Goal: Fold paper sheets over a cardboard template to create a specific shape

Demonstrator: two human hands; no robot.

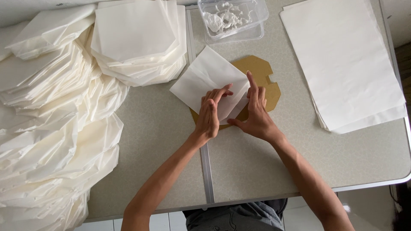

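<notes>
A grey speckled counter (162, 141), split down the middle by a metal seam, carries everything. Spread over its left side is a big heap of folded paper (51, 128), thin, creamy and slightly glossy, fanned out in overlapping layers. Behind that heap sits a neater stack of folded pieces (137, 38) with clipped corners. Along the right side lies a pile of flat sheets (342, 60), large, rectangular and matte white, well apart from the hands.

At the middle, a brown cardboard template (265, 81) with notched edges lies flat on the counter. On top of it rests a white paper sheet (201, 81), partly folded, covering most of the template's left part and jutting toward the stack of folded pieces. Both hands work at this sheet's near edge. The left hand (210, 115) is open, fingers stretched forward and lying on the paper, gripping nothing. The right hand (256, 113) is just beside it, also open, its forefinger pointing up and pressing the sheet's right edge against the cardboard, the thumb reaching under toward the fold.

At the far edge, just beyond the template, stands a clear plastic box (233, 19) holding a white, lumpy paste. Nothing lies between the hands and the sheet.
</notes>
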